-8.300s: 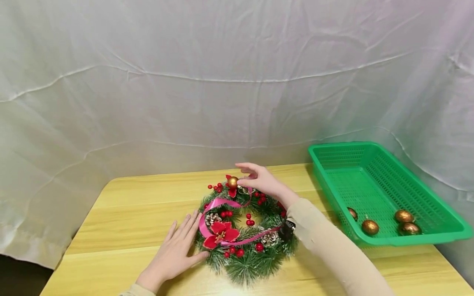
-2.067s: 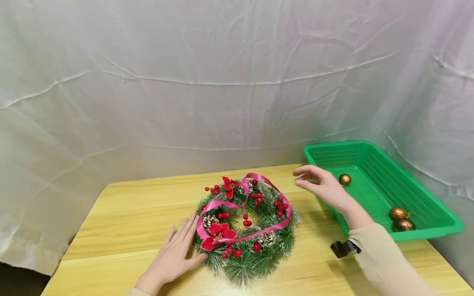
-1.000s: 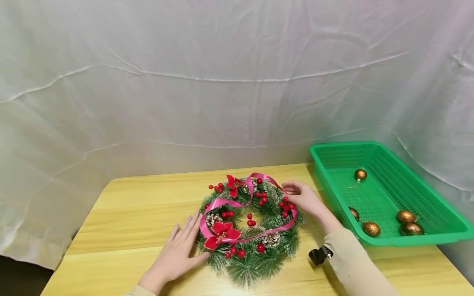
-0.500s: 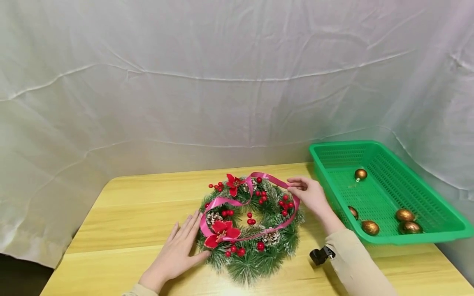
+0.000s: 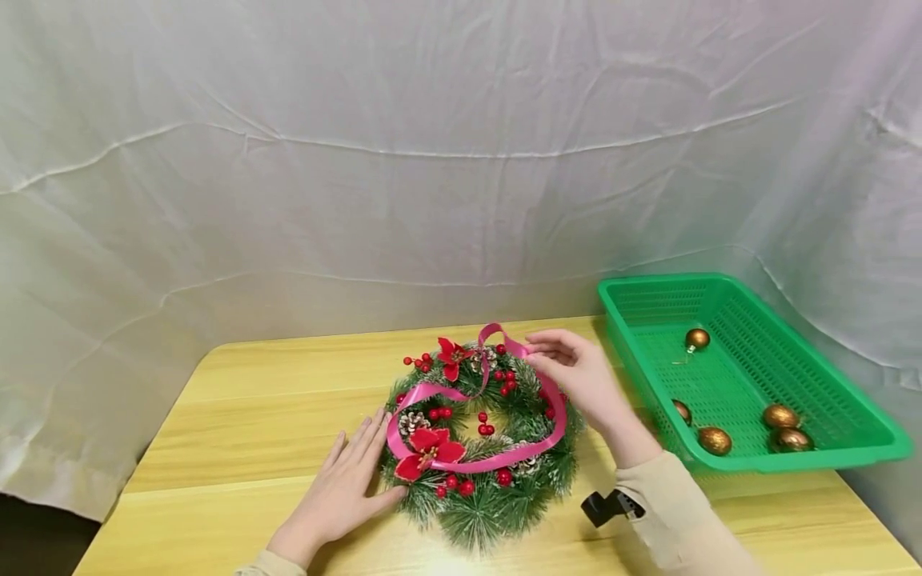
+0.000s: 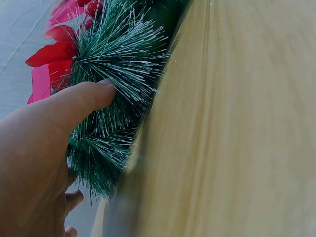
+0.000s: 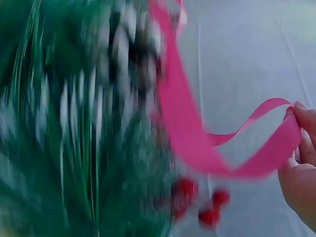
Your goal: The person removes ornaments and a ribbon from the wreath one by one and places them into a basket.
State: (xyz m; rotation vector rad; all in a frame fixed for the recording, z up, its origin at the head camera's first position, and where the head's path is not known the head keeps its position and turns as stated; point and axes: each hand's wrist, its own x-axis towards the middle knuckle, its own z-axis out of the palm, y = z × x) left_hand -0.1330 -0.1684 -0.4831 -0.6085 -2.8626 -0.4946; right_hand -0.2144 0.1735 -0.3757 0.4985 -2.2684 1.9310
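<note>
A green wreath [image 5: 475, 512] with red berries, pine cones and red poinsettia flowers [image 5: 430, 453] lies on the wooden table. Over it loops a pink ribbon [image 5: 497, 462]. My right hand [image 5: 587, 384] pinches the ribbon at the wreath's back right side; the right wrist view has the ribbon [image 7: 182, 123] lifted in a curve to the fingertips [image 7: 298, 111]. At the wreath's left side my left hand [image 5: 344, 484] lies with straight, spread fingers. Its thumb [image 6: 91, 96] touches the needles in the left wrist view.
To the right stands a green plastic basket [image 5: 799, 344] with several gold-brown baubles; one bauble [image 5: 697, 339] lies near its back. A pale curtain [image 5: 432, 200] hangs behind the table [image 5: 288, 400].
A gold bauble, at my right fingertips over the wreath earliest, now lies in the basket. My right hand has since taken the ribbon and drawn it leftward. The left hand stays put.
</note>
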